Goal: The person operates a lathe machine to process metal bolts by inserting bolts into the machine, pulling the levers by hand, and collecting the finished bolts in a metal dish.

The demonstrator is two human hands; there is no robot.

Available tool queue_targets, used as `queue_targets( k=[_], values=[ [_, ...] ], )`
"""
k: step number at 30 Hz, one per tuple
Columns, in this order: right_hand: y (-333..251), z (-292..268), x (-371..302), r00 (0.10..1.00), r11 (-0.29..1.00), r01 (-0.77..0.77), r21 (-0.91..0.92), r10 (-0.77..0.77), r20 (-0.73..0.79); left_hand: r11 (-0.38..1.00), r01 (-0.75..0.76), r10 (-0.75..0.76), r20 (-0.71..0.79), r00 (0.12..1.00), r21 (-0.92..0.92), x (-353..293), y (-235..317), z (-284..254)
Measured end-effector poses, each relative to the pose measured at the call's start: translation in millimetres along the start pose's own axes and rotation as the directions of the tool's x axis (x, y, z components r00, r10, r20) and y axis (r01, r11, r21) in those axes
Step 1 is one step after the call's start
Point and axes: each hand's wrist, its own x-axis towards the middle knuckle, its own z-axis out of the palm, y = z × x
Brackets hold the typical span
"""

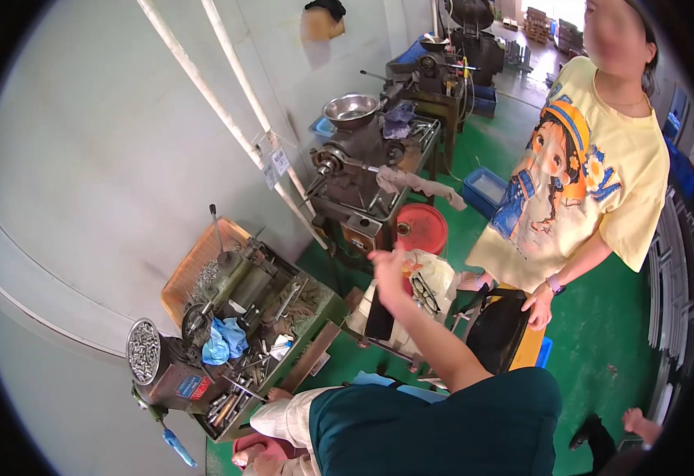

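My right arm reaches forward from a dark green sleeve. Its hand (390, 270) is raised with fingers apart and holds nothing that I can see. Below and beside it lie a dark flat thing (379, 319) and what looks like black-framed glasses (424, 293), on a cream-coloured surface (440, 268). I cannot make out my left hand; small patches of skin show by the near bench edge, but which body part they are is unclear. At the left, a small green bench machine (240, 282) stands with a blue cloth (224, 341) and hand tools on its bench.
A metal bowl of small parts (144, 351) sits on the near machine. Farther off stands another machine (355, 163) with a steel bowl. Beside it are a red lid (422, 228) and a blue bin (486, 190). A co-worker in a yellow T-shirt (577, 166) rests a hand near a black bag (497, 329).
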Motion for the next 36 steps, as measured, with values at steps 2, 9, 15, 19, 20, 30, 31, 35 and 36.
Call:
queue_targets(
  k=[2, 9, 15, 19, 20, 30, 31, 35, 36],
  values=[
    [-38, -14, 20, 0.976, 0.995, -0.062, 0.08, 0.077, -0.202, 1.0, 0.003, -0.002, -0.041, 0.999, 0.018, 12, -7, -9],
    [-3, -7, -50, 0.816, 0.959, -0.231, -0.163, 0.282, 0.504, 0.999, -0.001, 0.008, -0.21, 0.978, 0.036, 20, -37, -12],
    [21, 3, -130, -0.071, 0.228, 0.973, -0.032, 0.431, 0.9, 1.0, -0.014, 0.018, -0.271, 0.962, 0.017, 57, -59, 18],
    [25, 15, -144, -0.009, 0.368, 0.919, -0.142, 0.38, 0.925, 0.999, -0.018, 0.028, -0.3, 0.954, 0.033, 76, -67, 34],
    [18, 18, -143, 0.003, 0.334, 0.933, -0.131, 0.359, 0.933, 0.999, -0.02, 0.031, -0.311, 0.95, 0.039, 79, -68, 36],
    [8, 10, -133, 0.072, 0.239, 0.953, -0.186, 0.417, 0.906, 0.995, -0.022, 0.065, -0.484, 0.873, 0.095, 102, -67, 32],
    [8, 10, -134, 0.074, 0.239, 0.953, -0.189, 0.418, 0.905, 0.995, -0.018, 0.066, -0.504, 0.861, 0.1, 102, -68, 29],
    [7, 12, -137, 0.074, 0.241, 0.95, -0.199, 0.445, 0.892, 0.993, 0.007, 0.062, -0.583, 0.81, 0.116, 99, -78, 25],
    [9, 13, -138, 0.071, 0.241, 0.952, -0.187, 0.423, 0.903, 0.993, 0.015, 0.06, -0.604, 0.795, 0.118, 98, -81, 24]
  ],
)
